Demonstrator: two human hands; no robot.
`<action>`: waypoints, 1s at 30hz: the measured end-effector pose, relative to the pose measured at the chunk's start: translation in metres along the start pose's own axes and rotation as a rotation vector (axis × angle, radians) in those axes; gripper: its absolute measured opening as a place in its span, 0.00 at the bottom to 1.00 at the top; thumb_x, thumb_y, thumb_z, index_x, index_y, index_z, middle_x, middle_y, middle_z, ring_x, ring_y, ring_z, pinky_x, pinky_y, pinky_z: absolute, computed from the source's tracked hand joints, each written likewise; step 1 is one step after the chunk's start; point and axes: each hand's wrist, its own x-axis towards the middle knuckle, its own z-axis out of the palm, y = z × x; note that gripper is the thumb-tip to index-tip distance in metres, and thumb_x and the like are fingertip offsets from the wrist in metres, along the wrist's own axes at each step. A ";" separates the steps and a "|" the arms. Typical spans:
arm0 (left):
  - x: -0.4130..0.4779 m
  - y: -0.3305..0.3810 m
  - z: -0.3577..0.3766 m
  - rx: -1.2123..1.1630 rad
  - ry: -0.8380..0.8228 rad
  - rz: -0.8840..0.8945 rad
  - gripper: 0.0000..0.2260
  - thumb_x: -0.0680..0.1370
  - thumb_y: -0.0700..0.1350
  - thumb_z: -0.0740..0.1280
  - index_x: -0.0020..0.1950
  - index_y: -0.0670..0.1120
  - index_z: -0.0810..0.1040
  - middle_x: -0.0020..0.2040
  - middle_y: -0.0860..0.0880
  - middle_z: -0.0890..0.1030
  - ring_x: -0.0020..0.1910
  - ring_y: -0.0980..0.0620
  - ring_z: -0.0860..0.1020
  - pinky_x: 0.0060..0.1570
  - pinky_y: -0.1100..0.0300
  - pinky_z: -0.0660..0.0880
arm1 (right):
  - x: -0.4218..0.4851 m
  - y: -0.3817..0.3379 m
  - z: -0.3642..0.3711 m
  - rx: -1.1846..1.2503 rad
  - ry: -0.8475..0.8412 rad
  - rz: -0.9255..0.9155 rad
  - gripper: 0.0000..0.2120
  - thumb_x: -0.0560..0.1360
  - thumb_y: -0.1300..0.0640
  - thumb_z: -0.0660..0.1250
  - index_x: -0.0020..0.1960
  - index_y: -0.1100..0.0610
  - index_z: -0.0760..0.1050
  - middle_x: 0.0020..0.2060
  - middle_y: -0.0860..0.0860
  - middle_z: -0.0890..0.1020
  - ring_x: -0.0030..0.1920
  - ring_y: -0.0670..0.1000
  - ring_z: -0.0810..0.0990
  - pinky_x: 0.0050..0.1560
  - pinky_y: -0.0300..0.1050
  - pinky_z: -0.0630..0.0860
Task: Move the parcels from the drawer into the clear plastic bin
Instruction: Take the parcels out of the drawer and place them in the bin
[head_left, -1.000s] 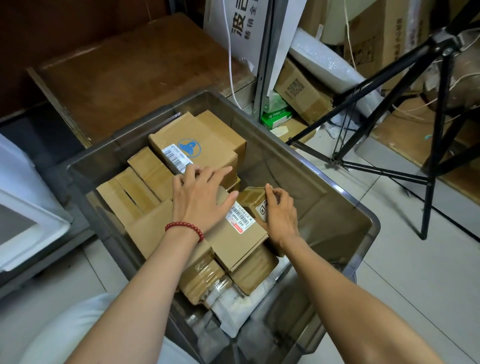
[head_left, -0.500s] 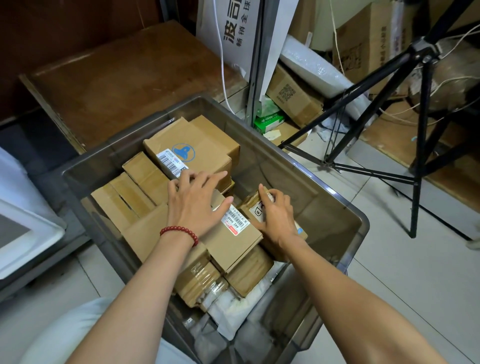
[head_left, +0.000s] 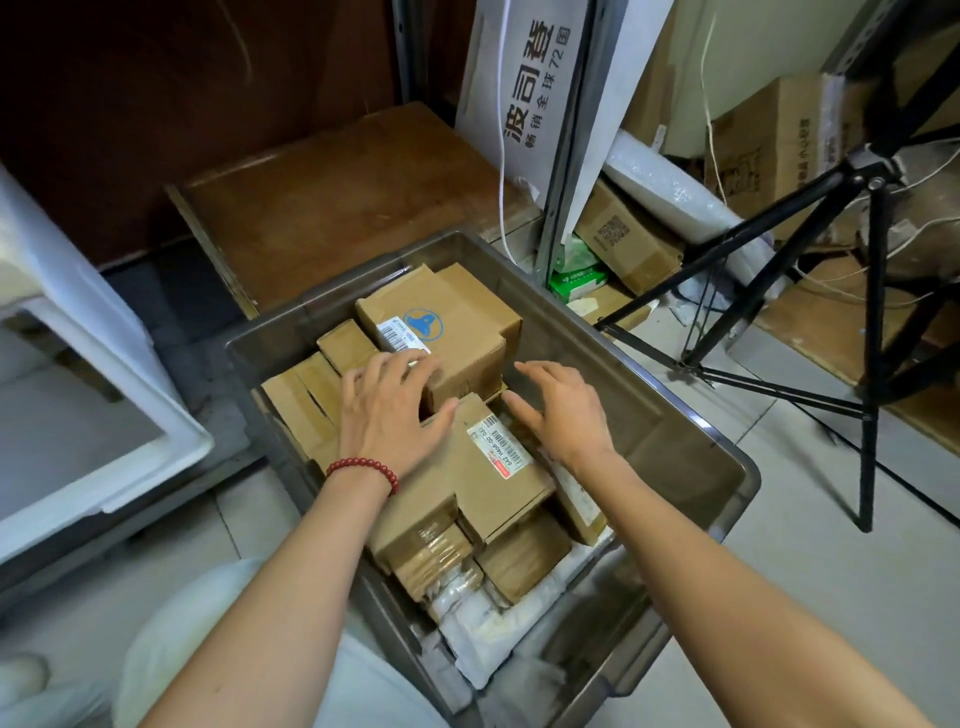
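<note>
The clear plastic bin (head_left: 675, 415) stands on the floor in front of me, filled on its left side with several brown cardboard parcels. A box with a blue round logo (head_left: 457, 332) sits at the back. A flat labelled parcel (head_left: 493, 478) lies in the middle. My left hand (head_left: 395, 410), with a red bead bracelet at the wrist, rests flat with spread fingers on the parcels. My right hand (head_left: 561, 410) hovers open just above the parcels to the right, holding nothing. The brown wooden drawer (head_left: 332, 208) behind the bin shows a bare bottom.
A black tripod (head_left: 872, 291) stands right of the bin. More cardboard boxes (head_left: 628, 239), a green packet and bubble wrap lie behind it by a metal post. A white container (head_left: 78, 405) sits at the left. White padded mailers lie at the bin's near end.
My right hand has let go of the small parcel it held and lifted open above the pile. My left hand stays pressed on the parcels. The view has tilted slightly.
</note>
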 end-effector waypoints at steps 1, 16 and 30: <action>-0.004 -0.007 -0.007 0.012 0.003 -0.030 0.20 0.75 0.59 0.62 0.66 0.56 0.72 0.64 0.54 0.74 0.64 0.51 0.68 0.60 0.51 0.62 | 0.001 -0.010 -0.001 -0.007 -0.010 -0.035 0.23 0.79 0.43 0.61 0.71 0.49 0.69 0.67 0.48 0.73 0.68 0.50 0.68 0.67 0.50 0.68; -0.145 -0.154 -0.135 0.210 -0.001 -0.580 0.19 0.77 0.58 0.60 0.66 0.56 0.71 0.63 0.52 0.77 0.64 0.48 0.71 0.58 0.51 0.64 | -0.036 -0.238 0.034 -0.067 -0.170 -0.523 0.26 0.79 0.40 0.57 0.74 0.48 0.64 0.69 0.49 0.70 0.69 0.53 0.67 0.64 0.50 0.64; -0.219 -0.233 -0.141 0.194 0.011 -0.877 0.18 0.76 0.56 0.61 0.64 0.52 0.72 0.60 0.49 0.77 0.61 0.46 0.72 0.55 0.51 0.67 | -0.086 -0.368 0.117 -0.114 -0.341 -0.604 0.26 0.78 0.43 0.57 0.73 0.52 0.65 0.68 0.52 0.71 0.68 0.56 0.67 0.64 0.53 0.65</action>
